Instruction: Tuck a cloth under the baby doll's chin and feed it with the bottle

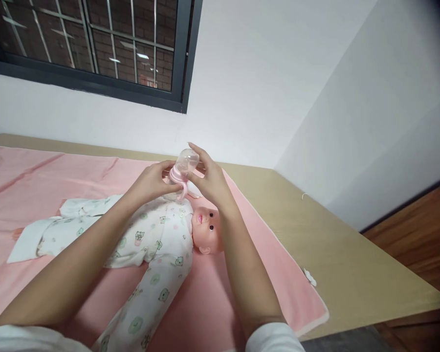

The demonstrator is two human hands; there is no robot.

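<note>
A baby bottle (175,175) with a pink collar and pink handle is held up over the chest of a baby doll (205,230). My left hand (150,182) is closed around the bottle at its collar and handle. The fingers of my right hand (209,180) grip the clear domed cap (187,157) at the bottle's top; whether the cap is seated or loose I cannot tell. On its back lies the doll, in a white outfit printed with green bears. My right forearm hides part of its head.
Beneath the doll a pink blanket (278,283) covers much of the wooden table (308,230). A small white object (310,277) lies by the blanket's right edge. Behind the table rises a white wall (242,98) with a dark-framed, barred window (185,58).
</note>
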